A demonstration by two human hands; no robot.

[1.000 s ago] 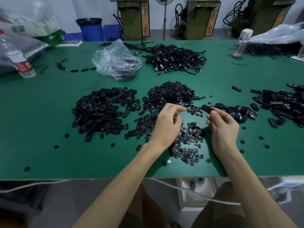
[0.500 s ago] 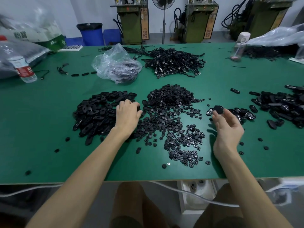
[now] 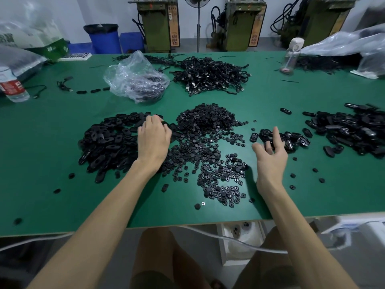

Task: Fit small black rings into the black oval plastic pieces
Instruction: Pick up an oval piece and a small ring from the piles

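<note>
Many oval pieces (image 3: 108, 142) beneath left fingers (image 3: 155, 123).

left hand (image 3: 153, 140) has its fingertips buried in the left pile of oval pieces (image 3: 108, 142) so can't tell if it grips one, far-right pile of black parts (image 3: 354, 130) and water bottle (image 3: 12, 88) clipped by frame edges, plastic bag (image 3: 135, 78) contents just a dark blur.

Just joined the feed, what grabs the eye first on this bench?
Heaps on the green table: black oval plastic pieces at left under the left hand, small black rings in the centre. The right hand hovers open and empty beside a smaller pile of glossy black ovals.
</note>
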